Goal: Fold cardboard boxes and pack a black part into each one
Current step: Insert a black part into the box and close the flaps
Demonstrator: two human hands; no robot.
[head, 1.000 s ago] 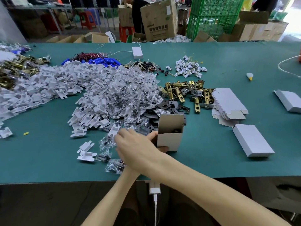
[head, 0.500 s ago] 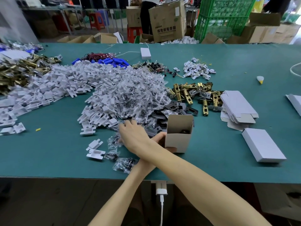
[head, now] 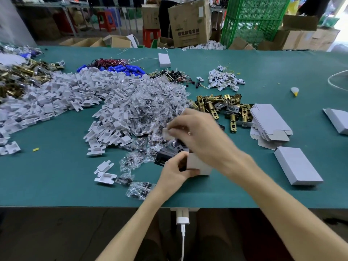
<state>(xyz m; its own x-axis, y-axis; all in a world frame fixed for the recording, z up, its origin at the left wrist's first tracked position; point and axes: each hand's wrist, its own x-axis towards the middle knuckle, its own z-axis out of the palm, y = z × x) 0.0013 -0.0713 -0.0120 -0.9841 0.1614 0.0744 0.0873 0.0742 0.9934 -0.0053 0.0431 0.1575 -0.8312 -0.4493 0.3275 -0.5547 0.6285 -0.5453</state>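
Left hand (head: 173,172) grips the box (head: 198,164), right hand (head: 203,138) pinches a white piece (head: 166,133).

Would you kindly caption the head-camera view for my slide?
At a green table, left hand holds a small white cardboard box; right hand pinches a small white piece above it.

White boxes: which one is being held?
The small box by the near table edge, gripped by the left hand, under the right hand pinching a white piece. The closed boxes to the right lie flat.
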